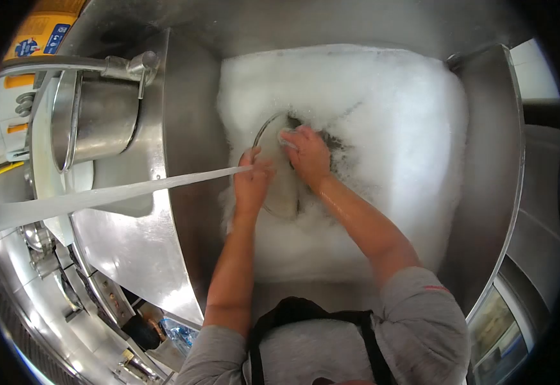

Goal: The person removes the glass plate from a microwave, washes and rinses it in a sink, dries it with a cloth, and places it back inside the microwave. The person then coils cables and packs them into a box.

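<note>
Amid the suds (pixel 382 173), a dish (pixel 282 192) sits tilted, left hand (pixel 252 183) gripping its rim; the right hand (pixel 307 154) curls against it, grip unclear. Holding firmly under the water stream (pixel 126 189) should prevent slipping. Beyond stands a pot (pixel 103 119).

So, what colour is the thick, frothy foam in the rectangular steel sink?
White; the thick foam shows best in the head view.

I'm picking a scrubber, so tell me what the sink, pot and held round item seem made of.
Sink: probably stainless steel, satin; grey with soft reflections.
Pot: likely steel or aluminium, semi-gloss; grey, bright highlights.
Round item: perhaps metal, smooth; thin shiny rim, but suds obscure it.
</note>
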The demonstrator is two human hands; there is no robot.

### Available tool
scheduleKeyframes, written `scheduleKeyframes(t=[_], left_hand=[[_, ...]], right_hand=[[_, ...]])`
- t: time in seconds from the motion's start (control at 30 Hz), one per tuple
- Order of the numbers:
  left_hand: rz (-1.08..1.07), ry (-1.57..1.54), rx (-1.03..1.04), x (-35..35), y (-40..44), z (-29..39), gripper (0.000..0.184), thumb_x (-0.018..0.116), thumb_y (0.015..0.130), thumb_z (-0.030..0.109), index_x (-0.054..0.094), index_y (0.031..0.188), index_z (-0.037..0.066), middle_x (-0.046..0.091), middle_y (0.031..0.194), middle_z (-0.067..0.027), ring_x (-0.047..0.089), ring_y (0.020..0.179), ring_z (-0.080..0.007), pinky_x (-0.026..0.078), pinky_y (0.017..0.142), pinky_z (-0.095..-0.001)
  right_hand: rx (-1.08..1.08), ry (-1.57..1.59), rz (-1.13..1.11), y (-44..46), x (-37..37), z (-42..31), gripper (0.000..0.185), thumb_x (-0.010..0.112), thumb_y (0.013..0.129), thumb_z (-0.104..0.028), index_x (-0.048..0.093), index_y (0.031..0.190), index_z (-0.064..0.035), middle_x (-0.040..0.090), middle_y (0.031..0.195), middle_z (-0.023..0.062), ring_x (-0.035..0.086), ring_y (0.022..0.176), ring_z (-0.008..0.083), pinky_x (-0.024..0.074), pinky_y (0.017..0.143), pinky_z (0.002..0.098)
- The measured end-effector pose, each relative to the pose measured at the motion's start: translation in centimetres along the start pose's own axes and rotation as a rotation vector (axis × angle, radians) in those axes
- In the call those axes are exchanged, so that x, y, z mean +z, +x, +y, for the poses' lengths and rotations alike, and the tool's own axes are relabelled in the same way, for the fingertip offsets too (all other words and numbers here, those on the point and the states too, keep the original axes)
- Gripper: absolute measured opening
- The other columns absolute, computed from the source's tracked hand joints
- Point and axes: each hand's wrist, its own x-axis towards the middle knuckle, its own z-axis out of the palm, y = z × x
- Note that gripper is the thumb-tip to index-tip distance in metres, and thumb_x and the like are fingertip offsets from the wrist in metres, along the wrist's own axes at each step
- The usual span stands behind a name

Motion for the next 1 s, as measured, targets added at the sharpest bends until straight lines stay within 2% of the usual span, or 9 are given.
scheduleKeyframes(t=[0.1, 0.2, 0.3, 0.4, 0.5, 0.6, 0.77, 0.9, 1.0], left_hand=[[-0.053, 0.310, 0.169, -0.6, 0.5, -0.3, 0.028, 0.040, 0.084, 0.009, 0.042, 0.111, 0.002, 0.056, 0.078, -0.0081, 0.053, 0.063, -0.0116, 0.043, 0.052, -0.0220], [-0.050, 0.033, 0.002, -0.4, 0.5, -0.7, 0.027, 0.039, 0.084, 0.008, 0.043, 0.109, -0.001, 0.055, 0.077, -0.0071, 0.051, 0.061, -0.0102, 0.042, 0.052, -0.0223], [0.039, -0.095, -0.048, 0.7, 0.1, -0.5, 0.026, 0.039, 0.084, 0.008, 0.043, 0.108, -0.001, 0.055, 0.077, -0.0066, 0.051, 0.062, -0.0100, 0.042, 0.053, -0.0218], [-0.025, 0.102, 0.082, 0.6, 0.3, -0.8, 0.024, 0.040, 0.085, 0.010, 0.043, 0.107, 0.000, 0.054, 0.074, -0.0083, 0.052, 0.061, -0.0117, 0.042, 0.052, -0.0222], [0.029, 0.375, 0.412, -0.2, 2.0, -5.1, 0.020, 0.041, 0.085, 0.010, 0.044, 0.102, 0.000, 0.054, 0.073, -0.0093, 0.051, 0.058, -0.0122, 0.042, 0.050, -0.0220], [0.034, -0.069, -0.147, 0.0, 0.8, -3.6, 0.021, 0.041, 0.085, 0.013, 0.042, 0.103, 0.002, 0.056, 0.082, -0.0128, 0.056, 0.062, -0.0164, 0.045, 0.051, -0.0266], [-0.354, -0.029, -0.479, -3.3, 2.1, -2.6, 0.029, 0.044, 0.084, 0.029, 0.043, 0.102, 0.006, 0.056, 0.077, -0.0105, 0.053, 0.056, -0.0180, 0.045, 0.050, -0.0289], [-0.632, -0.366, -0.703, -1.5, 2.3, 0.7, 0.052, 0.046, 0.080, 0.047, 0.041, 0.114, 0.006, 0.056, 0.093, -0.0128, 0.057, 0.072, -0.0215, 0.046, 0.060, -0.0320], [-0.416, -0.256, -0.589, -0.2, 4.6, -3.0, 0.068, 0.040, 0.079, 0.056, 0.032, 0.125, 0.007, 0.047, 0.113, -0.0152, 0.048, 0.101, -0.0286, 0.041, 0.080, -0.0398]], right_hand=[[-0.248, 0.046, -0.292, -3.5, -1.0, -1.6, 0.026, 0.056, 0.068, -0.009, 0.059, 0.093, -0.0171, 0.053, 0.098, 0.0118, 0.052, 0.091, 0.0272, 0.0434, 0.073, 0.0381], [-0.369, -0.297, -0.151, -1.7, 0.1, 1.4, 0.023, 0.057, 0.068, -0.014, 0.060, 0.090, -0.0149, 0.055, 0.095, 0.0059, 0.053, 0.081, 0.0268, 0.0441, 0.067, 0.0359], [0.156, 0.066, -0.005, 3.5, 1.3, 3.5, 0.031, 0.055, 0.070, -0.018, 0.056, 0.100, -0.0127, 0.052, 0.102, 0.0071, 0.049, 0.090, 0.0304, 0.0419, 0.069, 0.0381], [0.004, -0.353, 0.130, 0.4, 2.7, -0.3, 0.043, 0.054, 0.071, -0.024, 0.048, 0.112, -0.0128, 0.045, 0.113, 0.0097, 0.039, 0.101, 0.0360, 0.0361, 0.079, 0.0457], [-0.235, -0.123, -0.117, -7.1, 0.9, -1.8, 0.051, 0.054, 0.072, -0.024, 0.039, 0.120, -0.0131, 0.037, 0.121, 0.0135, 0.031, 0.108, 0.0380, 0.0279, 0.086, 0.0495], [-0.200, 0.159, -0.298, -12.5, 1.0, 4.0, 0.049, 0.053, 0.074, -0.023, 0.039, 0.120, -0.0113, 0.037, 0.123, 0.0145, 0.032, 0.110, 0.0350, 0.0267, 0.088, 0.0478], [0.396, 0.157, -0.760, -10.3, -2.6, 11.1, 0.048, 0.053, 0.074, -0.025, 0.041, 0.118, -0.0095, 0.039, 0.122, 0.0133, 0.035, 0.111, 0.0311, 0.0262, 0.091, 0.0471], [0.223, -0.391, -0.896, -3.3, -2.4, 3.7, 0.048, 0.053, 0.074, -0.027, 0.042, 0.117, -0.0081, 0.040, 0.122, 0.0123, 0.037, 0.111, 0.0279, 0.0257, 0.093, 0.0466], [-0.155, -0.421, -0.667, -1.5, -1.4, -0.4, 0.047, 0.053, 0.074, -0.028, 0.044, 0.115, -0.0070, 0.042, 0.121, 0.0117, 0.039, 0.111, 0.0255, 0.0269, 0.093, 0.0448]])
